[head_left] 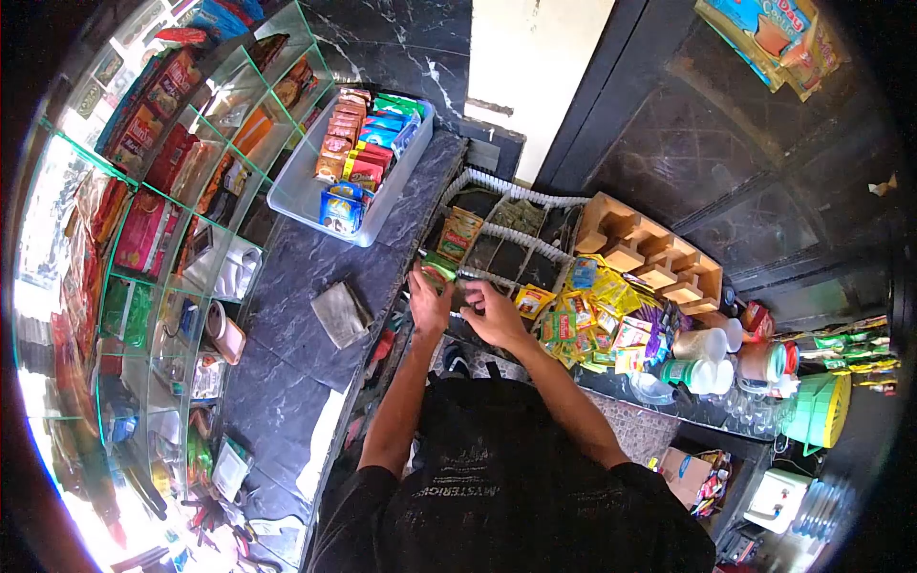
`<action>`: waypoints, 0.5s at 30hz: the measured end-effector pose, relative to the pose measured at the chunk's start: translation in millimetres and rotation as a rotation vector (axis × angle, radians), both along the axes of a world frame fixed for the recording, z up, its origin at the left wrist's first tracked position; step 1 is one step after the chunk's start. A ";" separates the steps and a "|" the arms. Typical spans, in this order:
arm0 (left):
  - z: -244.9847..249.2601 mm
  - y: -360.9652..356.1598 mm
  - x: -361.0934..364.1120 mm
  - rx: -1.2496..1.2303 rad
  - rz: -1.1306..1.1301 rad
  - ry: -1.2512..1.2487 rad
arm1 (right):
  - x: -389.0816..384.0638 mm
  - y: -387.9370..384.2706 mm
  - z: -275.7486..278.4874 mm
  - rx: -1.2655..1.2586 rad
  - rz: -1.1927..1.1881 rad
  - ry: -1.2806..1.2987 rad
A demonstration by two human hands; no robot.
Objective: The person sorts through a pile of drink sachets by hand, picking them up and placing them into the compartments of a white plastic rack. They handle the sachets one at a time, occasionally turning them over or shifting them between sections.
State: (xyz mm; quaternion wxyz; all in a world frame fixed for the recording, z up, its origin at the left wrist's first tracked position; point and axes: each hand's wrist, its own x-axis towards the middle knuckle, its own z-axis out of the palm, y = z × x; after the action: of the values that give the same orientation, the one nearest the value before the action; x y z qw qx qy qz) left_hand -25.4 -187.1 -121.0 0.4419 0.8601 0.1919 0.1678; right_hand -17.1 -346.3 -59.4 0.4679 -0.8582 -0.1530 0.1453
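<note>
My left hand is closed around a small bundle of green sachets at the near left corner of a divided sachet rack. My right hand is right beside it, fingers curled toward the same spot on the rack's front edge. What those fingers pinch is hidden. The rack's compartments hold green and dark sachets between white beaded dividers. A heap of yellow sachets lies just right of my right hand.
A clear plastic tray of packets and a grey cloth sit on the dark marble counter. Glass display shelves curve along the left. A wooden compartment box, plastic cups and a green jug are at right.
</note>
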 end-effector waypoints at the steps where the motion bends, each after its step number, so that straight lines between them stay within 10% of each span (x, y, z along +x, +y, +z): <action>1: -3.8 0.6 3.0 -0.037 0.012 -0.006 | -3.7 -1.5 -5.3 0.010 0.015 -0.018; 15: -53.8 16.6 21.2 0.095 -0.076 0.043 | -22.5 -15.4 -9.6 -0.052 0.078 0.062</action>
State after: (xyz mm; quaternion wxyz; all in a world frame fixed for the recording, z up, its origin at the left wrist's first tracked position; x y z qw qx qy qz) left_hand -4.2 -170.4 -174.9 0.4026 0.8901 0.1605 0.1412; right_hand -39.7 -361.7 -69.0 0.4439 -0.8586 -0.1681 0.1938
